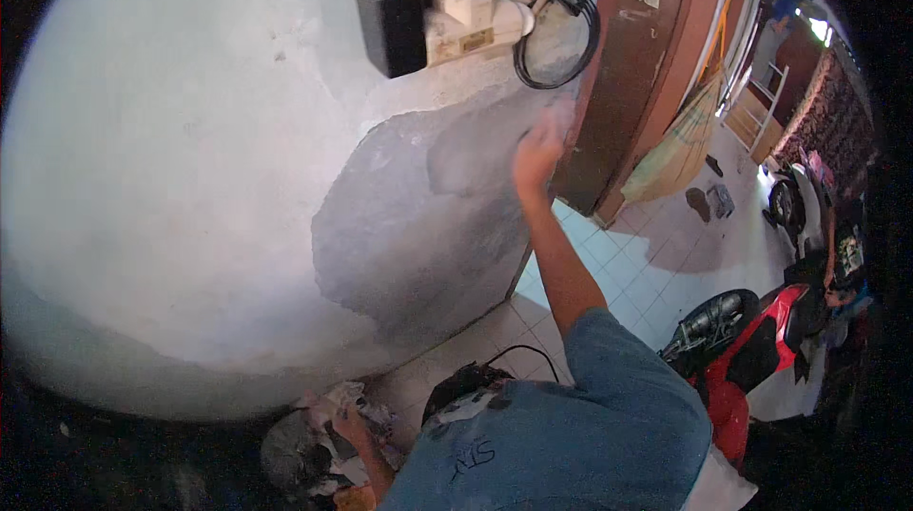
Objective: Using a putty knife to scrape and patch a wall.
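Note:
My right hand point(539, 157) is raised to the wall point(181, 159), at the right edge of a large grey patch point(409, 216) beside the brown door frame. Its fingers are smeared by motion, and I cannot tell whether anything is in them. Low down at the left, my left hand point(350, 424) has its fingers curled around something pale that is too dim to name. Around it lies a jumble of greyish, crumpled material point(295, 449).
Above the patch hang a black power adapter point(392, 28), a white power strip point(475, 31) and a coiled black cable point(556, 40). Right of the door frame point(632, 64) is a hanging cloth point(675, 150). A red motorbike point(732, 387) stands on the tiled floor point(609, 254).

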Demonstrator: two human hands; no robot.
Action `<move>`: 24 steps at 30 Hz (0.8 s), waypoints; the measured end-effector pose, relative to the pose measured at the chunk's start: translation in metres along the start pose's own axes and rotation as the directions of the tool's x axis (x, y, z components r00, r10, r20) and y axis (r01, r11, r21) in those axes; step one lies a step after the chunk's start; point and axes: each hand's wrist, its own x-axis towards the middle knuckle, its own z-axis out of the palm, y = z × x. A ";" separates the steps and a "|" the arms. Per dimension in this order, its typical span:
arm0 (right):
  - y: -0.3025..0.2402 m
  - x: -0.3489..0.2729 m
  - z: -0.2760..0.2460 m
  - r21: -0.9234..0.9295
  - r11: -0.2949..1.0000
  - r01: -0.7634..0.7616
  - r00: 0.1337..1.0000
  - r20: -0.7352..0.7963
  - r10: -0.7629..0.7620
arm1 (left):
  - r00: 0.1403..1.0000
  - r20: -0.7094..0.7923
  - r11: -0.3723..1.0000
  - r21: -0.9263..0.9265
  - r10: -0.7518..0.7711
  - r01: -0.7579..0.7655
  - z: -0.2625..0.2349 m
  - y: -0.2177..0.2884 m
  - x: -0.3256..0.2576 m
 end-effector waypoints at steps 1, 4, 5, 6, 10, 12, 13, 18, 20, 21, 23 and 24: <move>0.012 0.007 0.001 -0.013 1.000 0.001 1.000 -0.010 -0.001 | 0.995 0.067 0.997 -0.021 -0.074 0.076 0.006 0.060 -0.016; -0.009 -0.031 0.047 -0.081 0.980 0.181 0.955 -0.222 -0.195 | 0.957 -0.188 0.975 0.066 0.223 -0.214 -0.006 -0.043 0.011; -0.034 -0.056 0.052 -0.021 0.952 0.305 0.928 -0.218 -0.302 | 0.959 -0.186 0.976 0.066 0.215 -0.206 -0.003 -0.050 0.013; -0.057 -0.083 0.054 0.039 0.906 0.421 0.888 -0.220 -0.404 | 0.968 -0.164 0.982 0.038 0.189 -0.186 -0.003 -0.056 0.010; -0.083 -0.204 0.074 0.540 0.798 0.266 0.832 0.289 -0.473 | 0.989 -0.141 0.992 -0.125 -0.052 0.034 -0.018 -0.108 0.012; -0.117 -0.253 0.062 0.540 0.617 0.572 0.441 0.431 -0.787 | 0.979 -0.125 0.979 -0.151 -0.159 0.140 -0.033 -0.131 0.006; -0.121 -0.280 0.052 0.589 0.522 0.617 0.302 0.435 -0.848 | 0.975 -0.116 0.974 -0.149 -0.191 0.173 -0.039 -0.140 0.005; -0.090 -0.279 0.002 0.569 0.620 0.540 0.411 0.464 -0.785 | 0.943 -0.131 0.947 -0.144 -0.305 0.286 -0.081 -0.184 -0.002; -0.145 -0.192 0.006 0.508 0.731 0.457 0.788 0.151 -0.597 | 0.917 -0.171 0.928 -0.166 -0.360 0.333 -0.100 -0.208 -0.015; -0.129 -0.157 0.010 0.253 0.884 0.394 0.894 0.118 -0.432 | 0.915 -0.169 0.926 -0.164 -0.366 0.340 -0.103 -0.209 -0.013; -0.135 -0.092 0.018 0.039 0.956 0.289 0.954 0.075 -0.292 | 0.908 -0.167 0.920 -0.157 -0.383 0.359 -0.110 -0.217 -0.014; -0.125 -0.069 0.021 -0.011 0.952 0.305 0.952 -0.013 -0.305 | 0.916 -0.147 0.924 -0.147 -0.373 0.352 -0.107 -0.212 -0.011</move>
